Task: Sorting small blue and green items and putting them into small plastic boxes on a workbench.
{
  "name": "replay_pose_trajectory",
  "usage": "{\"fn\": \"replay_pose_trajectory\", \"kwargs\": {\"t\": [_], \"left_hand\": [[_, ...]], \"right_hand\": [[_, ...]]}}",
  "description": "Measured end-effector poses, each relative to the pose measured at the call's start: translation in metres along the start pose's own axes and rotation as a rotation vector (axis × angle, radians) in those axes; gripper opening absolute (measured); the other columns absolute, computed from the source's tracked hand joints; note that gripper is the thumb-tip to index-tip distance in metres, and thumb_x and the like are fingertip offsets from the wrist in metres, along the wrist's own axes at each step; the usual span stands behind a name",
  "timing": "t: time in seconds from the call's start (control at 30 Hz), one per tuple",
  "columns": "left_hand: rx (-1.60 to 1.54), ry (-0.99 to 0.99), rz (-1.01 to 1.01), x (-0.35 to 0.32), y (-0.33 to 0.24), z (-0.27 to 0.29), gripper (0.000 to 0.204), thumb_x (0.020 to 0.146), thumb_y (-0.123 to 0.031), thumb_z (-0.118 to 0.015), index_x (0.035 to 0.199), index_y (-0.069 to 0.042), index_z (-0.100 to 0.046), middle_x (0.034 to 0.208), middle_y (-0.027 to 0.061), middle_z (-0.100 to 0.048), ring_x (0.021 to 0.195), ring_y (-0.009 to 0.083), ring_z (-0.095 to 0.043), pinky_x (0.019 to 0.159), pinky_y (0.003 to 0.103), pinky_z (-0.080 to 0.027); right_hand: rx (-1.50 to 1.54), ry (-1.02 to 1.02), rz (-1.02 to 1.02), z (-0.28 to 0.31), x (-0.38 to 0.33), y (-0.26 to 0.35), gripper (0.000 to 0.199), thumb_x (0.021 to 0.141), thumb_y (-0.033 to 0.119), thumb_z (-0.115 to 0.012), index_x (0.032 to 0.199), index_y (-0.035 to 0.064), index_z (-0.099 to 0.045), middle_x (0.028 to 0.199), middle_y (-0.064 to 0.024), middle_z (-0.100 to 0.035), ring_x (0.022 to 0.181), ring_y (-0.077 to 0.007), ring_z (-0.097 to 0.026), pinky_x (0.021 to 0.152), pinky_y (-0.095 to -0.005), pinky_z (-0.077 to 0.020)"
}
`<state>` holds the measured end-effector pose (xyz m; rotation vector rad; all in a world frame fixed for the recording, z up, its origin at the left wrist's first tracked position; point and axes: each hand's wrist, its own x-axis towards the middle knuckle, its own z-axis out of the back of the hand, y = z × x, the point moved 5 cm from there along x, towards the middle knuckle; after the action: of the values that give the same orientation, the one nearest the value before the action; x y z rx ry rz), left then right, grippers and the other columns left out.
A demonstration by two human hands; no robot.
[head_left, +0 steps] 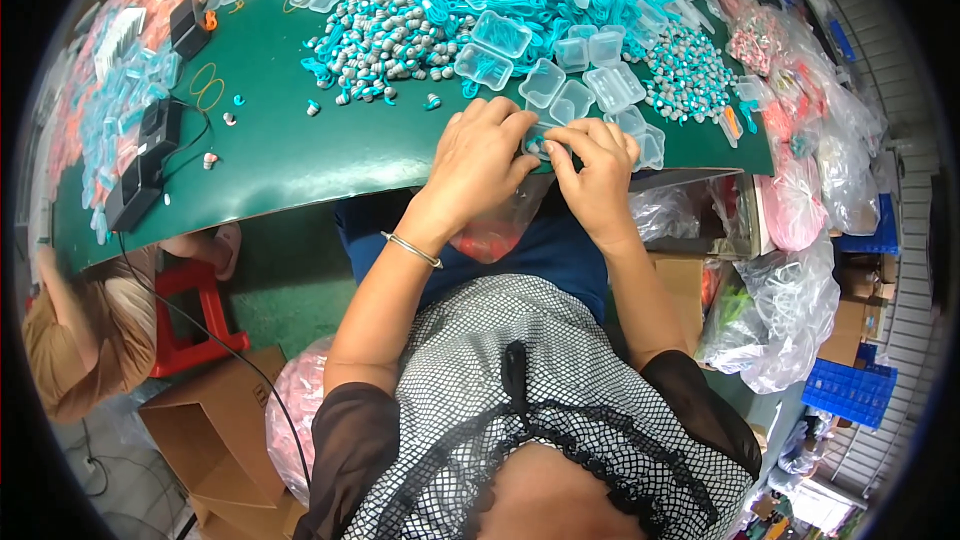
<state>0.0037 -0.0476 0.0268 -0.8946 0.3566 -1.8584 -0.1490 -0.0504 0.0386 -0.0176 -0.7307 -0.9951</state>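
Green-topped and crowded, the desk [290, 155] runs across a cluttered workshop, heaped with teal-corded earplugs [385, 40] and empty clear plastic cases [545, 80], while bags of stock [790, 310] and cardboard boxes [215, 430] line the floor. At the desk's near edge a seated worker brings both hands together over one small clear case [541, 143] holding a teal plug. The left hand [480, 160] curls over the case from the left, fingertips pinching it. The right hand [598, 172] meets it from the right, thumb and forefinger gripping the same case. The case lies directly between the two hands, touching both and neither plainly nearer; its long axis is hidden under the fingers. More empty cases [615, 90] sit just beyond the knuckles, nearer the right hand. A silver bangle [412, 250] circles the left wrist. Another person [80, 340] sits at lower left.
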Motion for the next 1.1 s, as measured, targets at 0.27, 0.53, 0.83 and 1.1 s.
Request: {"fn": "replay_pose_trajectory", "kwargs": {"t": [0.27,0.53,0.83,1.1], "left_hand": [[-0.026,-0.008,0.007,-0.005,0.006,0.000,0.044,0.075,-0.019,-0.078,0.115,-0.007,-0.065,0.104,0.0088,-0.061,0.099,0.0299,-0.058,0.086,0.042,-0.046],[-0.069,-0.016,-0.011,-0.005,0.006,0.003,0.042,0.073,-0.020,-0.080,0.111,-0.007,-0.065,0.100,0.0092,-0.061,0.097,0.0307,-0.058,0.085,0.041,-0.047],[-0.061,0.031,0.018,-0.014,0.005,0.012,0.044,0.070,-0.020,-0.081,0.109,-0.007,-0.064,0.100,0.0089,-0.060,0.098,0.0305,-0.057,0.086,0.041,-0.045],[-0.031,0.048,0.060,-0.019,0.005,0.013,0.046,0.068,-0.022,-0.083,0.107,-0.007,-0.064,0.097,0.0076,-0.059,0.095,0.0289,-0.056,0.084,0.040,-0.044]], "right_hand": [[0.011,0.039,0.045,0.002,0.047,-0.014,0.014,0.081,0.020,-0.074,0.094,0.0150,-0.072,0.088,-0.0009,-0.066,0.089,-0.0221,-0.060,0.087,-0.0427,-0.0350],[-0.153,-0.033,0.118,-0.029,0.108,-0.020,0.014,0.081,0.019,-0.072,0.094,0.0151,-0.070,0.089,-0.0001,-0.070,0.086,-0.0218,-0.063,0.088,-0.0443,-0.0360],[0.500,0.102,-0.066,0.014,0.042,-0.026,0.020,0.079,0.006,-0.071,0.098,0.0055,-0.069,0.089,-0.0064,-0.071,0.074,-0.0218,-0.065,0.068,-0.0327,-0.0495],[0.210,0.142,0.258,0.005,0.011,-0.004,0.015,0.077,0.004,-0.074,0.091,0.0091,-0.069,0.088,-0.0030,-0.068,0.086,-0.0234,-0.061,0.084,-0.0366,-0.0397]]}}
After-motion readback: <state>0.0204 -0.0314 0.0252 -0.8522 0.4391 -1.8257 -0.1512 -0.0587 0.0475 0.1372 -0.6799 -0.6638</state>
